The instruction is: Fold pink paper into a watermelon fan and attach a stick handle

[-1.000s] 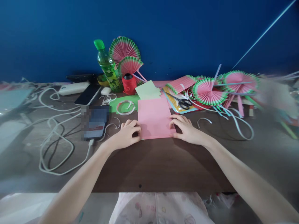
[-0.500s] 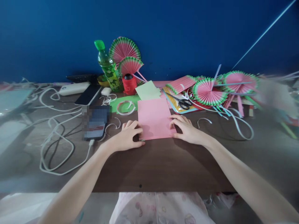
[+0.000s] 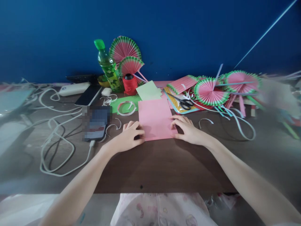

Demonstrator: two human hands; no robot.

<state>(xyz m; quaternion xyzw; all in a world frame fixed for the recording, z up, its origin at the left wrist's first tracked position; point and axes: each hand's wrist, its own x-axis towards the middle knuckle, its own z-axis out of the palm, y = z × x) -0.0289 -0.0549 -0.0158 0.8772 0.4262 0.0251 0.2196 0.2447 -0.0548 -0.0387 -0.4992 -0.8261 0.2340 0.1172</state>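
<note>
Pink paper, lower-left corner hidden

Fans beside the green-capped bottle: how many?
2: a larger pleated fan at the back, and a smaller pleated fan in front of it, partly behind the red spool. More may be hidden.

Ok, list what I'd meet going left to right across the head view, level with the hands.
White cable, plugged-in phone, left hand, pink paper, right hand, curled white strip.
</note>
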